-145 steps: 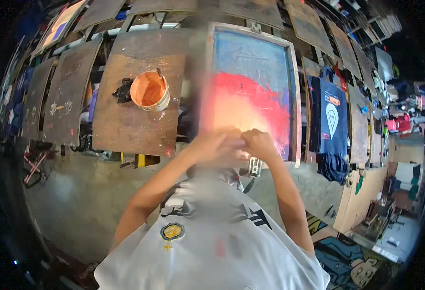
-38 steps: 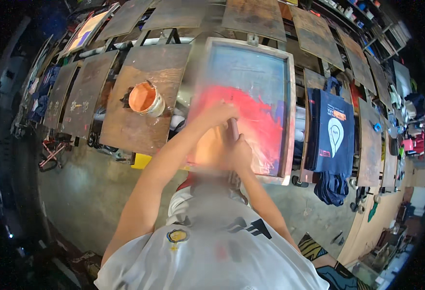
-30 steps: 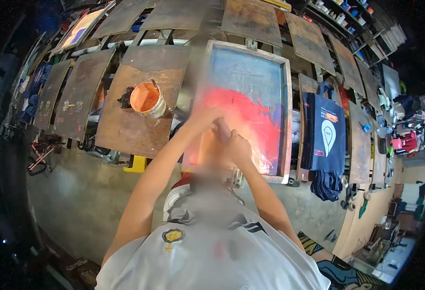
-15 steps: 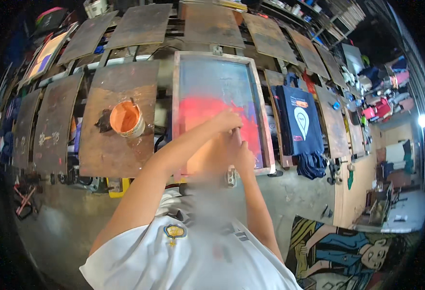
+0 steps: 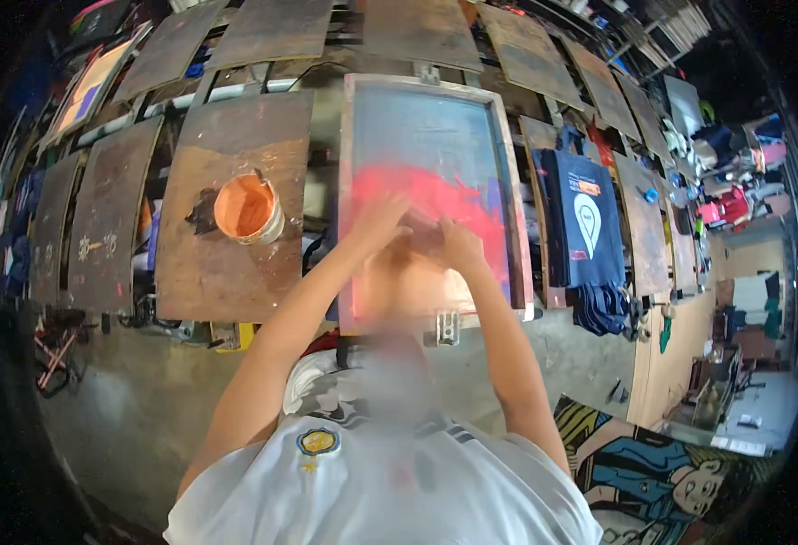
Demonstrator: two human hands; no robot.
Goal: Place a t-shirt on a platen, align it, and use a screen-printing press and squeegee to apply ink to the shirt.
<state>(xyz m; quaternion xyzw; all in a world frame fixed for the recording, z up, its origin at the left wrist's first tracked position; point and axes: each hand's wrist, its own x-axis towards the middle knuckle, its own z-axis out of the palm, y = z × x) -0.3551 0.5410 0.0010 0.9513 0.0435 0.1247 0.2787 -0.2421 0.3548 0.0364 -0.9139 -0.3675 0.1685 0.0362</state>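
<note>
In front of me lies a screen-printing frame [image 5: 347,154] with a wooden rim and a bluish mesh. Red ink [image 5: 431,189] is smeared unevenly across the mesh's middle. Both my hands are over it, holding a brownish squeegee [image 5: 426,231] set crosswise between them. My left hand [image 5: 381,222] closes on its left end, fingers partly blurred. At the opposite end, my right hand [image 5: 461,246] grips with the thumb side inward. The squeegee's lower edge is blurred, so I cannot tell whether it touches the mesh.
An ink-stained bucket [image 5: 272,223], orange inside, stands on a wooden board [image 5: 226,289] to the left. Dark blue tote bags [image 5: 606,243] with a white print lie to the right. A metal hinge clamp [image 5: 448,328] sits at the frame's near edge. More boards [image 5: 272,32] line the far side.
The squeegee has swung from near end-on to crosswise. My left hand has shifted left, apart from the right one. The whole view has moved slightly.
</note>
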